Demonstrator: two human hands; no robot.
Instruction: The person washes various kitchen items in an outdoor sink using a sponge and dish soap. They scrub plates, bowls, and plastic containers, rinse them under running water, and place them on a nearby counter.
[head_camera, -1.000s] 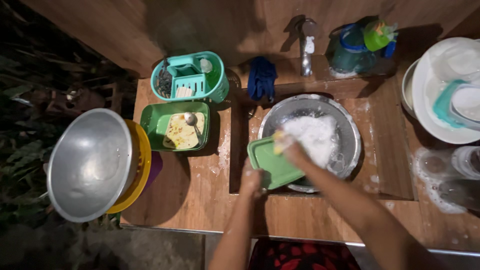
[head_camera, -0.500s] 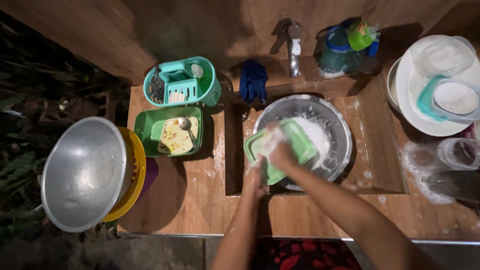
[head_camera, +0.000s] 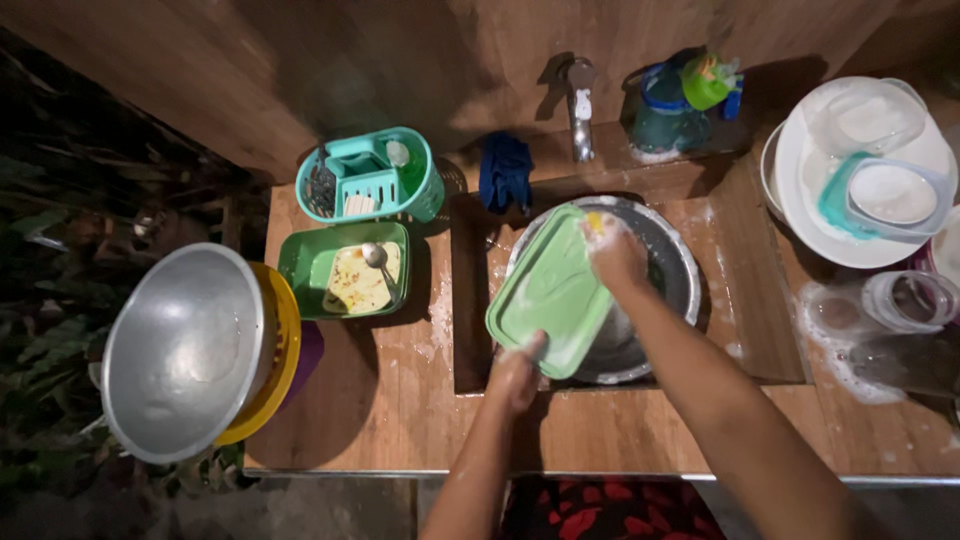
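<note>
My left hand (head_camera: 517, 372) grips the near corner of a green plastic container lid (head_camera: 548, 292), holding it tilted over a metal basin (head_camera: 668, 268) set in the wooden sink recess. My right hand (head_camera: 615, 250), soapy, presses a yellow sponge (head_camera: 596, 221) against the lid's far edge. The basin's inside is mostly hidden by the lid and my arm.
A green container (head_camera: 345, 268) with a spoon and food residue sits left of the sink, a teal caddy (head_camera: 370, 180) behind it. A large upturned steel bowl (head_camera: 180, 348) lies at far left. Faucet (head_camera: 580, 105), blue cloth (head_camera: 505, 170), washed dishes (head_camera: 860, 175) on the right.
The lid has been lifted and turned from the basin's near left edge to lie across its left half. My right hand moved from the foam to the lid's far edge.
</note>
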